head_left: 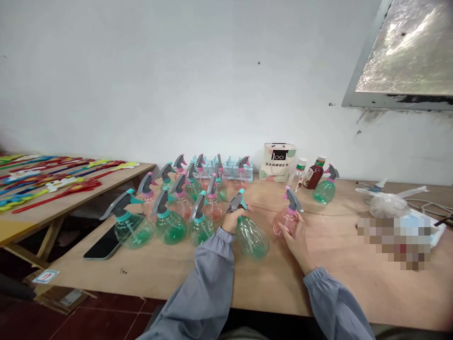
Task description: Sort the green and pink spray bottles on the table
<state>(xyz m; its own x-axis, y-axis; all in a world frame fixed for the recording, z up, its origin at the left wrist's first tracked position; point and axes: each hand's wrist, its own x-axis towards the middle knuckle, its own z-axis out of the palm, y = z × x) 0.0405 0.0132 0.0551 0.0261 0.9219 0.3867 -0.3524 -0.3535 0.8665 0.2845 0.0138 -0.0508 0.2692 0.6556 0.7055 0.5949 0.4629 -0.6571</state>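
My left hand [233, 220] is closed round the neck of a green spray bottle [253, 240], which leans with its base toward the right. My right hand [295, 235] grips the body of a pink spray bottle [283, 221] standing on the wooden table [332, 264]. Left of my left hand are several green and pink spray bottles with grey trigger heads, among them a green bottle [171, 227] and a tilted green bottle [134, 230] at the outer end. Another green bottle [324, 191] stands apart at the back right.
A black phone [102, 245] lies at the table's left edge. Behind stand a blue rack [230, 170], a paper bag [278, 163], a clear bottle [298, 174] and a brown bottle [314, 173]. A plastic bag [387, 206] and cables lie right. Colourful strips [63, 177] cover another table.
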